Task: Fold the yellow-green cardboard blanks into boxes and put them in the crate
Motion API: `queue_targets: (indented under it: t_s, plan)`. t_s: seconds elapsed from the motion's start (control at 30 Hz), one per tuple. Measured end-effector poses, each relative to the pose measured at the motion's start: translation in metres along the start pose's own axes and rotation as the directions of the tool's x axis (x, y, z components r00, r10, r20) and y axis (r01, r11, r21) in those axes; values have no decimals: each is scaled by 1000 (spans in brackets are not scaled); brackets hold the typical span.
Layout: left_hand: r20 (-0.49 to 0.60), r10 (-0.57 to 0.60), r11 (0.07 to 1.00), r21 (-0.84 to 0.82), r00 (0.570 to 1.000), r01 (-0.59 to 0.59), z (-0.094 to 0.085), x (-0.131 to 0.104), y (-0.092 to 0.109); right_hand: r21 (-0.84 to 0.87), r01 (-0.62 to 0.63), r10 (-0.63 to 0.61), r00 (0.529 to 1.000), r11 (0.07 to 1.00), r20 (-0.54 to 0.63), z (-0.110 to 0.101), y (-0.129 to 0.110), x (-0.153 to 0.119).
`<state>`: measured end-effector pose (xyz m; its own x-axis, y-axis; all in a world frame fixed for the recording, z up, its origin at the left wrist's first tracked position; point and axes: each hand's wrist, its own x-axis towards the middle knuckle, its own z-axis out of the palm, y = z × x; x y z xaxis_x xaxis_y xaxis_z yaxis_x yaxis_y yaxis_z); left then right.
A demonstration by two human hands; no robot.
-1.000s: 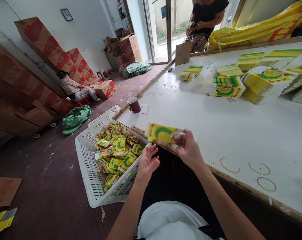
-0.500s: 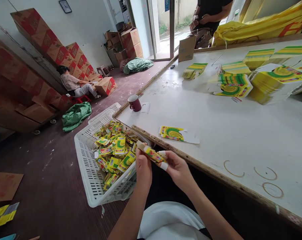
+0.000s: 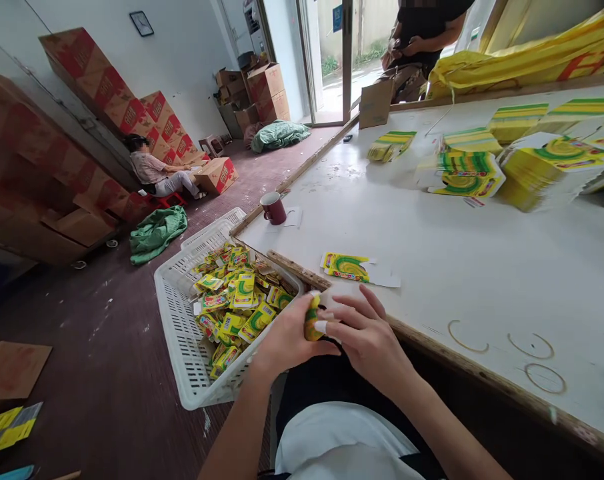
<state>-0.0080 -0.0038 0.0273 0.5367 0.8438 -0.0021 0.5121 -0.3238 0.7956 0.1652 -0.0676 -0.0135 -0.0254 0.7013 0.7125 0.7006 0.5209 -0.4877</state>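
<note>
A small yellow-and-green printed carton (image 3: 312, 319) is gripped by my left hand (image 3: 287, 337), beside the table's near edge. The hand's fingers wrap around the carton and hide much of it. My right hand (image 3: 369, 333) has its fingers spread, with a taped fingertip touching the carton's right side. White tape covers some of its fingertips. Just left of my hands, a white plastic basket (image 3: 175, 347) holds many similar cartons (image 3: 245, 290). One unfolded flat carton (image 3: 347, 267) lies on the table a little beyond my hands.
A maroon mug (image 3: 275, 210) stands near the corner of the white table (image 3: 432, 267). Stacks of flat cartons (image 3: 537, 167) stand at the far right. Rubber bands (image 3: 545, 379) lie nearer. One person (image 3: 155, 170) sits by boxes; another person (image 3: 427, 40) is behind the table.
My left hand has turned, bringing the carton upright and closer to the table edge. My right hand has loosened its pinch and spread its fingers at the carton. The view has shifted slightly.
</note>
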Motion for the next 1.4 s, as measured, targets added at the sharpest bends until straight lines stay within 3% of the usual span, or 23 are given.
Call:
queue_targets:
  t_s: [0.07,0.13,0.2,0.3,0.4,0.47,0.6,0.77,0.9,0.97,1.1,1.17,1.4]
  plan:
    - [29,-49,997,53,998,47,12,-1,4,78,-168,177,974,983,-141,4,-4,-1]
    - [-46,-50,992,111,998,55,23,-2,3,309,-399,468,862,863,-195,8,-2,-2]
    - [-74,1,985,174,997,12,32,-5,0,576,-556,682,731,599,-5,13,0,-4]
    - [-43,134,970,212,990,-122,42,-8,-5,708,-669,708,612,227,352,18,0,-5]
    - [-67,225,951,232,972,-204,47,-9,-10,712,-694,685,571,106,453,23,-1,-5]
    - [-109,227,951,238,968,-197,48,-8,-12,722,-678,702,581,138,412,25,1,-7]
    - [-154,212,967,179,965,-184,46,-6,-10,683,-644,634,696,344,338,26,7,-10]
    - [-107,200,974,130,974,-185,44,-4,-9,592,-618,532,774,518,343,20,4,-11]
    - [-117,165,986,21,979,-164,45,-1,-16,496,-431,354,902,754,246,20,-5,-15]
    - [-166,168,985,-22,972,-174,47,-1,-20,410,-342,286,938,845,195,23,-5,-17]
    - [-302,65,998,2,951,-68,47,-5,-23,324,-333,332,941,885,61,23,5,-20]
    - [-290,44,997,74,956,-24,43,-8,-23,311,-332,338,941,891,37,22,10,-21]
    - [-165,-11,988,150,986,36,22,-13,-18,217,-296,238,937,930,257,16,15,-18]
